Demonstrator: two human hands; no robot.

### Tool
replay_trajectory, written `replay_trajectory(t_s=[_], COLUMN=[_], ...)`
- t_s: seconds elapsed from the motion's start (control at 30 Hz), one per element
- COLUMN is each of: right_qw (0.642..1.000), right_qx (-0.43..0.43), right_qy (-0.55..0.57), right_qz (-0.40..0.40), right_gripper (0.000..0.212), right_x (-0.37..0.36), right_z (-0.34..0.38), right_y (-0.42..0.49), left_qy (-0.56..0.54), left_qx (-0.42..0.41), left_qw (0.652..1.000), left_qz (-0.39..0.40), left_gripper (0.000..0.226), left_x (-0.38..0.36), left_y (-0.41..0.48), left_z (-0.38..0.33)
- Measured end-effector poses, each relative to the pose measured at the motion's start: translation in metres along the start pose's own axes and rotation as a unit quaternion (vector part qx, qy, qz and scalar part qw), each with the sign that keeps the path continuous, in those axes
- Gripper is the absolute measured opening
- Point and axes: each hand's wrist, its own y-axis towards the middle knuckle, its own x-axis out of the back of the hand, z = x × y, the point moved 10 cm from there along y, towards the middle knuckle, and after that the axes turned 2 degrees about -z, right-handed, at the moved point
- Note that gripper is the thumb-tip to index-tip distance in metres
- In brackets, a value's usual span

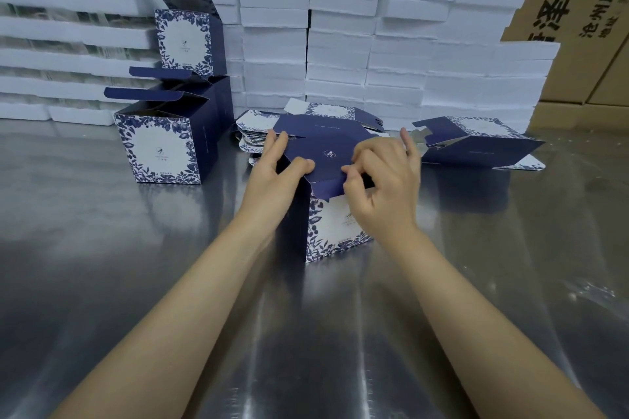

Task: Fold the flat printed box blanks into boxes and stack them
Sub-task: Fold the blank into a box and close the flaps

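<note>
Navy-blue floral-printed cardboard box (326,235), upright at the centre of the brushed-steel tabletop (102,282). Left hand (272,177) grips the lid's left corner, thumb curled over the edge. Right hand (381,180) pinches the dark tuck flap (326,185) with curled fingers. Recommended: hold the walls square, crease the flap fully, then slide it behind the front panel without buckling.

Steel table (102,248): boxes (160,146), blanks (253,138), perhaps foam slabs (340,78)
</note>
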Motion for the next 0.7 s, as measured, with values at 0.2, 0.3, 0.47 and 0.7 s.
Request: replay_trajectory(t_s=[0.2,0.3,0.47,0.7], right_qw=[0.998,0.991,0.969,0.951], right_qx=[-0.044,-0.104,-0.127,-0.168], right_qy=[-0.013,0.088,0.19,0.235], right_qz=[-0.034,0.004,0.096,0.113], right_gripper=[0.022,0.022,0.015,0.003], right_x=[0.014,0.006,-0.001,-0.007], right_z=[-0.04,-0.048,-0.048,-0.047], right_y=[0.0,-0.006,-0.024,-0.026], left_qy=[0.009,0.021,0.074,0.186], left_qx=[-0.001,-0.006,-0.133,-0.226], left_qw=[1.0,1.0,0.988,0.954], left_qz=[0.006,0.022,-0.032,0.062], left_gripper=[0.063,0.062,0.024,0.015], left_x=[0.0,-0.002,0.013,-0.009], left_y=[0.001,0.001,-0.01,-0.03], left_z=[0.001,0.0,-0.031,-0.039])
